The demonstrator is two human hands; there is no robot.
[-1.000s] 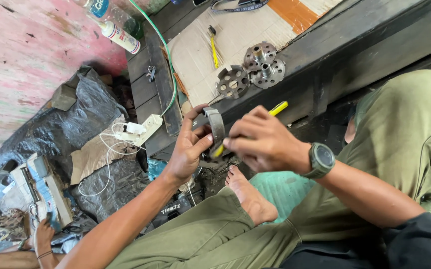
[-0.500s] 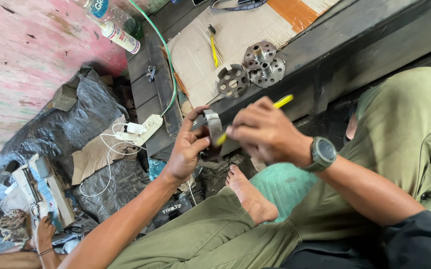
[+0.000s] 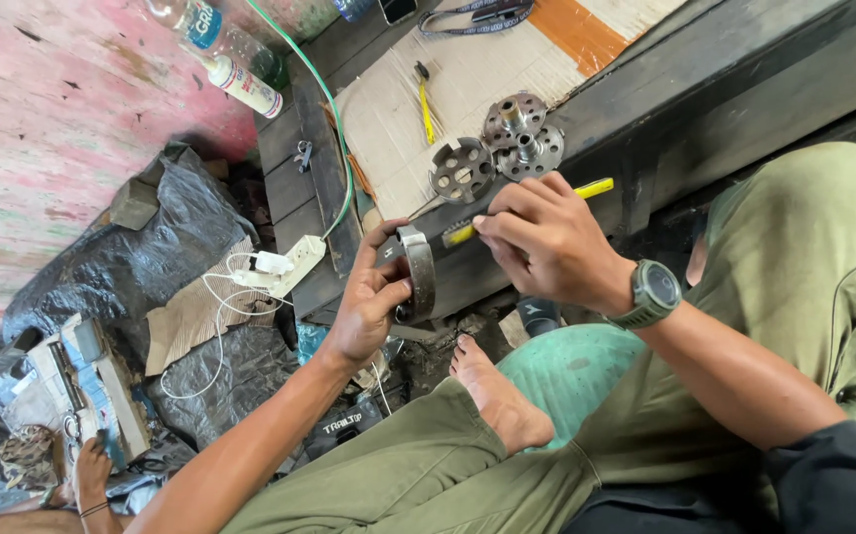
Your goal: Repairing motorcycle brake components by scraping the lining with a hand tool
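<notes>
My left hand grips a round grey metal drum part, held on edge in front of me. My right hand, with a dark watch on its wrist, holds a yellow-handled tool whose tip points at the metal part. Both hands are above a dark wooden ledge. My bare foot rests below them, beside a teal plastic seat.
Three perforated metal discs and a small yellow tool lie on cardboard. A white power strip, a green hose, bottles and black plastic sheeting lie at left. Another person's foot shows at lower left.
My left hand turned the metal part from facing me to edge-on. My right hand drew back slightly to the right with the yellow tool, its tip still at the part.
</notes>
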